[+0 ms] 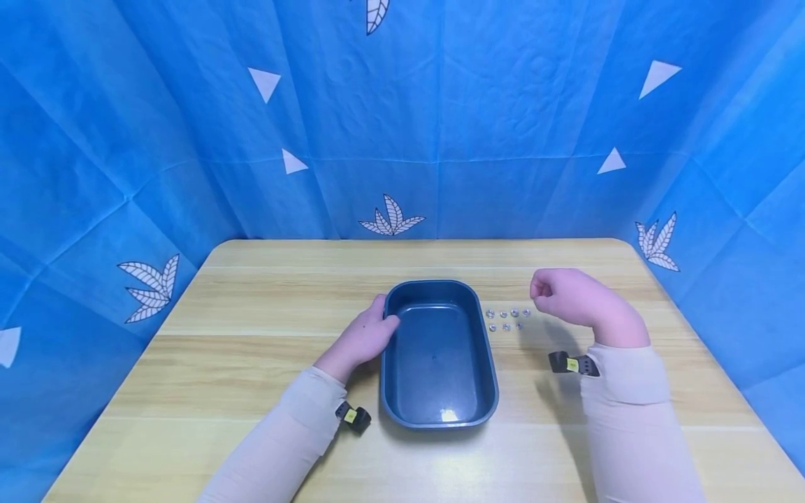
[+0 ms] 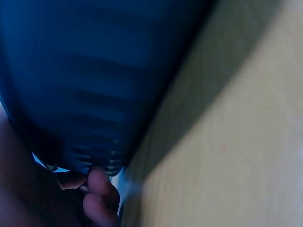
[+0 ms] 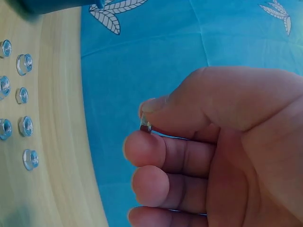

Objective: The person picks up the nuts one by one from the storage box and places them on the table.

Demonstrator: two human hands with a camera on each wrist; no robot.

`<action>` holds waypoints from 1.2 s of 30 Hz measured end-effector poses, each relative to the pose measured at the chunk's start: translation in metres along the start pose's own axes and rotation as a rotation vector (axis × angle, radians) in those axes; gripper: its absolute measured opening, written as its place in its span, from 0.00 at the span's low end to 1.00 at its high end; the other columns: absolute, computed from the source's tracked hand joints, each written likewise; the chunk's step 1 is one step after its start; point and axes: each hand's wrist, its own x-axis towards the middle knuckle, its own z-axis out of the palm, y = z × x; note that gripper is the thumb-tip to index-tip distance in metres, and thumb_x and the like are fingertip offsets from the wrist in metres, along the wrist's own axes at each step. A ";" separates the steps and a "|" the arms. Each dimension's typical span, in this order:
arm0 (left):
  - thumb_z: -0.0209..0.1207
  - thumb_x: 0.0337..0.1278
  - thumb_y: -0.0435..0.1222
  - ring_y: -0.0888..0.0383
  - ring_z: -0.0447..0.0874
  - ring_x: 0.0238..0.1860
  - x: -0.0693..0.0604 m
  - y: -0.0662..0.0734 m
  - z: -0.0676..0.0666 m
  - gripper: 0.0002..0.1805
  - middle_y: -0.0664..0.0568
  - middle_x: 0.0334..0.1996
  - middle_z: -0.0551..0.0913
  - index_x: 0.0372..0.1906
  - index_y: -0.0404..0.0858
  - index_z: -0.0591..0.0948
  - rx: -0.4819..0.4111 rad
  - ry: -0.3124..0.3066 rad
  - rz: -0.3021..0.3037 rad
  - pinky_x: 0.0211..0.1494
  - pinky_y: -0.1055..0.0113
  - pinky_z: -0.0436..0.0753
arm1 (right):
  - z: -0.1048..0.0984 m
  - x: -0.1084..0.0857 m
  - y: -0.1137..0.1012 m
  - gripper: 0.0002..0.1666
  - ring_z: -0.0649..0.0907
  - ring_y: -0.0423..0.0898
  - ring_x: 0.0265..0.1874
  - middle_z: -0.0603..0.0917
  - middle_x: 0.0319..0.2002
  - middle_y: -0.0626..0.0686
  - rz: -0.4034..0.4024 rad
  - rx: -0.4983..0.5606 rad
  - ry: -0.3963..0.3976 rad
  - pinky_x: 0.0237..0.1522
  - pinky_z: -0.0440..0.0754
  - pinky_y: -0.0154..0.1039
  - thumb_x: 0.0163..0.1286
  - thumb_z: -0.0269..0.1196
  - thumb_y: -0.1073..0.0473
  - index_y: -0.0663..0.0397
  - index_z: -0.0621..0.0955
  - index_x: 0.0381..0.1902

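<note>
A dark blue plastic bin (image 1: pixel 440 370) stands on the table, its inside bare. My left hand (image 1: pixel 365 335) grips the bin's left wall near the far corner, with the thumb over the rim. In the left wrist view, curled fingers (image 2: pixel 101 194) show at the end of the bin's ribbed outer side. Raised above the table on the right, my right hand (image 1: pixel 575 297) pinches a small metal nut (image 3: pixel 145 125) between thumb and forefinger. The thumb and fingertip hide most of that nut. Several silver flange nuts (image 3: pixel 26 126) lie in two rows between the bin and my right hand.
The light wooden table (image 1: pixel 251 363) has rounded far corners. Blue cloth (image 1: pixel 503 105) with white leaf and triangle prints hangs behind it and on both sides.
</note>
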 end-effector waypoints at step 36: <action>0.46 0.73 0.48 0.45 0.66 0.72 0.000 0.002 0.000 0.31 0.50 0.73 0.68 0.76 0.45 0.61 0.005 -0.003 -0.009 0.69 0.36 0.66 | 0.032 0.018 0.028 0.07 0.76 0.49 0.34 0.78 0.32 0.51 0.077 0.038 -0.204 0.38 0.75 0.47 0.59 0.57 0.68 0.52 0.78 0.33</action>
